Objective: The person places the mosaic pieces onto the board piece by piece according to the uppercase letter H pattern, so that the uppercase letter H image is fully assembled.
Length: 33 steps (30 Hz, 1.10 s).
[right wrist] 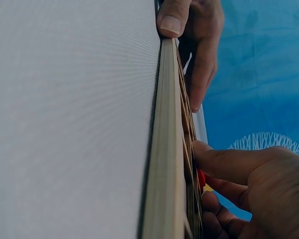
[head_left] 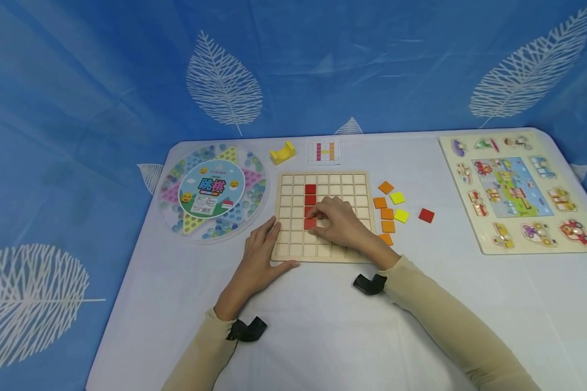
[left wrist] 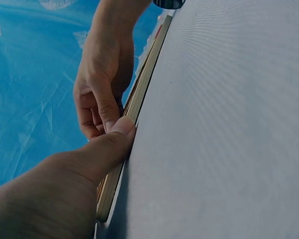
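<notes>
A wooden grid board (head_left: 295, 251) lies on the white table, with a column of red square tiles (head_left: 310, 189) set in its cells. My right hand (head_left: 339, 221) is over the middle of the board. Its thumb and index finger pinch the red tile (head_left: 310, 223) at the near end of that column; a bit of red tile (right wrist: 201, 179) shows between them in the right wrist view. My left hand (head_left: 259, 263) rests at the board's near left corner, fingers along the left side, thumb (left wrist: 123, 125) touching the front edge. Cells beneath my right hand are hidden.
Loose orange tiles (head_left: 387, 214), yellow tiles (head_left: 397, 197) and a red tile (head_left: 426, 215) lie right of the board. Behind it are a pattern card (head_left: 324, 151) and a yellow holder (head_left: 282, 154). A round Chinese checkers set (head_left: 212, 190) lies left, a picture puzzle (head_left: 523, 190) right.
</notes>
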Available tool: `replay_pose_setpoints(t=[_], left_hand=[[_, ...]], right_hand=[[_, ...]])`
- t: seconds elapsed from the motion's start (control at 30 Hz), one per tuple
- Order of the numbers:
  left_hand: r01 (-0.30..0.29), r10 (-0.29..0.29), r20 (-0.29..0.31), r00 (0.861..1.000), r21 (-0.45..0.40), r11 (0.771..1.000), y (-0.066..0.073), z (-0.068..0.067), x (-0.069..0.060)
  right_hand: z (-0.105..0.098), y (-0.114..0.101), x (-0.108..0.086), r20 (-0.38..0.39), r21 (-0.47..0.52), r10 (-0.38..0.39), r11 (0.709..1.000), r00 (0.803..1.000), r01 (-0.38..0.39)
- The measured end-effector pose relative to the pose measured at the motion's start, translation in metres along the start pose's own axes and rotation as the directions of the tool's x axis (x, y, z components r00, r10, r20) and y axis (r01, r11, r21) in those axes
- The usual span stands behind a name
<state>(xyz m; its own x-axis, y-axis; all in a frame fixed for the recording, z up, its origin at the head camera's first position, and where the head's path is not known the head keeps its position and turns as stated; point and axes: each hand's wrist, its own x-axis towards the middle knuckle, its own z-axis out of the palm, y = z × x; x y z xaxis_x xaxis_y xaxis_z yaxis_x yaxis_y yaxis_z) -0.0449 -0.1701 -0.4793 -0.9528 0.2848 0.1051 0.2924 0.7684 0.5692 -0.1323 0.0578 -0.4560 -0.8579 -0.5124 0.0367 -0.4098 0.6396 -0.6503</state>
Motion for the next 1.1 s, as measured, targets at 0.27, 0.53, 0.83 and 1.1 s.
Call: replay_pose_setpoints(t=[0.27,0.53,0.83,1.1], left_hand=[[0.008,-0.009,0.009,1.000,0.006,1.000,0.000,0.001,0.000],[0.006,-0.006,0.006,1.000,0.006,1.000,0.001,0.000,0.000],[0.004,-0.004,0.004,1.000,0.004,1.000,0.000,-0.001,0.001],[0.004,-0.004,0.013,1.000,-0.001,1.000,0.001,-0.001,0.000]], right_hand=[[0.000,0.001,0.000,0.000,0.009,0.004,1.000,1.000,-0.004],[-0.001,0.001,0.000,0.002,0.016,-0.015,1.000,1.000,0.015],[-0.003,0.001,-0.001,0.011,0.029,-0.024,0.999,1.000,0.024],[-0.012,0.008,-0.007,0.043,0.040,-0.113,0.993,0.993,0.111]])
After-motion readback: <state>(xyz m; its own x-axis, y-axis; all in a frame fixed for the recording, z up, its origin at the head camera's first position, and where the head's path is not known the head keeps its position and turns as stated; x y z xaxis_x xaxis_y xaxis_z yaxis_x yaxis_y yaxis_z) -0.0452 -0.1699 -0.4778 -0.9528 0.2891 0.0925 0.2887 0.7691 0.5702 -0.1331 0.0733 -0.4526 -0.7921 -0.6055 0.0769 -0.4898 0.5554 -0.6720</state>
